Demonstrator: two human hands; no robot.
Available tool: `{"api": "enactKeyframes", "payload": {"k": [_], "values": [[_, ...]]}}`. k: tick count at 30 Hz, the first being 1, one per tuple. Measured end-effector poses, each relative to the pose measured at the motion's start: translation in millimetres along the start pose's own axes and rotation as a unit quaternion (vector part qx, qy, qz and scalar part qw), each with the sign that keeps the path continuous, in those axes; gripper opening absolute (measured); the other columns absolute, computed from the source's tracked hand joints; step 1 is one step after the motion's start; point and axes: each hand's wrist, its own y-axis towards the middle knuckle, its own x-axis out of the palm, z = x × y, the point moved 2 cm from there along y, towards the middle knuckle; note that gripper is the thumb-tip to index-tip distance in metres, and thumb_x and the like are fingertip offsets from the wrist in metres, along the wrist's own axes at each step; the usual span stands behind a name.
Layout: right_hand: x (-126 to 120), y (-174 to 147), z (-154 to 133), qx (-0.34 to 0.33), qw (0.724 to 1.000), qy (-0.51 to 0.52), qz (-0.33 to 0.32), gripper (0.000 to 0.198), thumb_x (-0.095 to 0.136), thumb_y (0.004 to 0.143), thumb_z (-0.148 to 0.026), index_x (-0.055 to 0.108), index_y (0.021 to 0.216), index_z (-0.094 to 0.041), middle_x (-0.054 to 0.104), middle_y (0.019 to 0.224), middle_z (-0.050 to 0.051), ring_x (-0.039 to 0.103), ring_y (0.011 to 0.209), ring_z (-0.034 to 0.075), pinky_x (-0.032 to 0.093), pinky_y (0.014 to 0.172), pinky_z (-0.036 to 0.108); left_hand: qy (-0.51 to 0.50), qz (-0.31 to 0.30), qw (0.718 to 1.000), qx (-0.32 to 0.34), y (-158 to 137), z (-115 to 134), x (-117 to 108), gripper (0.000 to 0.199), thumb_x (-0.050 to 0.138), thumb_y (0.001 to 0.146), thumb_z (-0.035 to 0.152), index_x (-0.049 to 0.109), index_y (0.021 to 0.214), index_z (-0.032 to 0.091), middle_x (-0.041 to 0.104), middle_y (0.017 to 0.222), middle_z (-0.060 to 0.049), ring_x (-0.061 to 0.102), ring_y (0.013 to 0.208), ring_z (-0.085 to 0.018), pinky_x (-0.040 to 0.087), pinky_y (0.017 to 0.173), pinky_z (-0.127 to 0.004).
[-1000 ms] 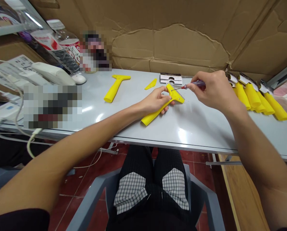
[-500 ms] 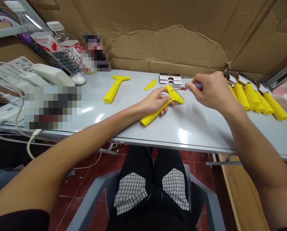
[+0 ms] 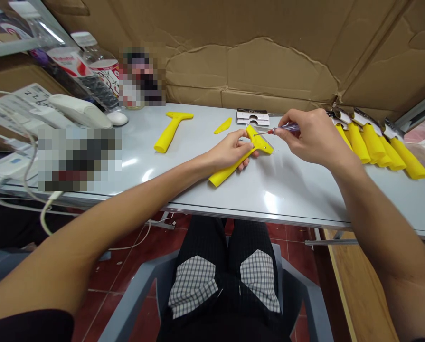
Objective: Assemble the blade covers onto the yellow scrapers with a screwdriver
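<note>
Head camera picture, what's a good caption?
Left hand holds a yellow scraper; right hand holds a screwdriver against it.

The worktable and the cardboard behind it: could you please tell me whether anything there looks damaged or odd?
The cardboard looks worn: a ragged, wavy line and creases run across it. On the worktable, a small yellow plate lies by itself, apart from the yellow scraper in the left hand.

Handwritten "22", rest unclr., on white lbl. [image 3: 6, 110], bottle lbls. [image 3: 69, 61] too blurry
</note>
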Motion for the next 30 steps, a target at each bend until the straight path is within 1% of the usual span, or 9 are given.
{"api": "enactKeyframes", "payload": {"k": [6, 9, 14, 18, 21, 22, 26, 28, 30], "values": [[0, 2, 4, 0.000, 0.999, 0.036, -0.006, 0.027, 0.067, 0.106, -0.048, 0.084, 0.113, -0.028, 0.085, 0.097, 0.011, 0.076, 0.094, 0.035, 0.054, 0.081, 0.046, -0.001, -0.004, 1.000, -0.003, -1, 0, 1, 0.010, 0.067, 0.113, 0.018, 0.059, 0.119, 0.019, 0.083, 0.097, -0.010, 0.065, 0.054, -0.009, 0.046, 0.052, -0.022], [2, 2, 4, -0.004, 0.999, 0.046, 0.000, 0.027, 0.068, 0.105, -0.046, 0.084, 0.113, -0.026, 0.084, 0.095, 0.010, 0.077, 0.093, 0.034, 0.054, 0.081, 0.044, 0.000, 0.002, 1.000, 0.001, 0, 0, 1, 0.008, 0.064, 0.113, 0.016, 0.059, 0.119, 0.018, 0.083, 0.098, -0.010, 0.065, 0.053, -0.009, 0.047, 0.051, -0.023], [-1, 1, 0, -0.015, 0.999, 0.028, -0.012, 0.024, 0.068, 0.101, -0.039, 0.083, 0.114, -0.024, 0.084, 0.091, 0.009, 0.074, 0.084, 0.032, 0.051, 0.080, 0.043, 0.003, 0.004, 1.000, -0.002, 1, -1, 0, 0.008, 0.061, 0.113, 0.015, 0.058, 0.119, 0.018, 0.083, 0.102, -0.011, 0.065, 0.054, -0.010, 0.050, 0.050, -0.026], [-4, 2, 2, -0.014, 0.999, 0.009, -0.027, 0.021, 0.070, 0.101, -0.038, 0.083, 0.112, -0.027, 0.085, 0.096, 0.009, 0.074, 0.088, 0.033, 0.051, 0.082, 0.044, 0.015, 0.007, 1.000, -0.010, 1, -1, -1, 0.011, 0.062, 0.111, 0.016, 0.056, 0.120, 0.020, 0.083, 0.100, -0.009, 0.067, 0.054, -0.011, 0.051, 0.051, -0.026], [2, 4, 8, -0.017, 0.998, -0.015, -0.061, 0.015, 0.074, 0.099, -0.037, 0.084, 0.106, -0.027, 0.085, 0.100, 0.009, 0.075, 0.092, 0.034, 0.051, 0.082, 0.043, 0.013, 0.006, 1.000, -0.012, 1, -2, -1, 0.014, 0.063, 0.109, 0.015, 0.055, 0.119, 0.021, 0.084, 0.100, -0.010, 0.067, 0.054, -0.011, 0.051, 0.052, -0.027], [6, 4, 10, -0.017, 0.996, -0.028, -0.080, 0.016, 0.076, 0.098, -0.036, 0.084, 0.107, -0.027, 0.085, 0.100, 0.009, 0.075, 0.094, 0.034, 0.051, 0.081, 0.043, 0.014, 0.005, 1.000, -0.011, 1, -2, -1, 0.014, 0.063, 0.109, 0.015, 0.055, 0.119, 0.021, 0.084, 0.101, -0.010, 0.066, 0.053, -0.012, 0.050, 0.051, -0.027], [24, 4, 16, -0.029, 0.985, -0.047, -0.161, 0.030, 0.078, 0.096, -0.035, 0.084, 0.124, -0.028, 0.085, 0.106, 0.009, 0.075, 0.096, 0.033, 0.051, 0.080, 0.042, 0.021, -0.005, 1.000, 0.002, 0, -2, 0, 0.015, 0.063, 0.108, 0.017, 0.054, 0.120, 0.022, 0.084, 0.103, -0.012, 0.066, 0.053, -0.012, 0.047, 0.048, -0.027], [28, 5, 17, -0.036, 0.982, -0.042, -0.182, 0.026, 0.078, 0.096, -0.037, 0.085, 0.120, -0.029, 0.085, 0.107, 0.009, 0.075, 0.094, 0.032, 0.052, 0.081, 0.042, 0.019, -0.012, 1.000, 0.008, -1, -1, 0, 0.017, 0.065, 0.107, 0.018, 0.055, 0.121, 0.022, 0.083, 0.104, -0.012, 0.066, 0.054, -0.012, 0.047, 0.049, -0.027], [27, 6, 18, -0.034, 0.982, -0.038, -0.181, 0.022, 0.078, 0.095, -0.036, 0.086, 0.115, -0.029, 0.084, 0.105, 0.009, 0.074, 0.091, 0.030, 0.052, 0.083, 0.042, 0.010, -0.013, 1.000, 0.013, -1, 0, 0, 0.021, 0.069, 0.106, 0.019, 0.057, 0.123, 0.022, 0.083, 0.105, -0.012, 0.065, 0.055, -0.012, 0.048, 0.050, -0.027]]}}
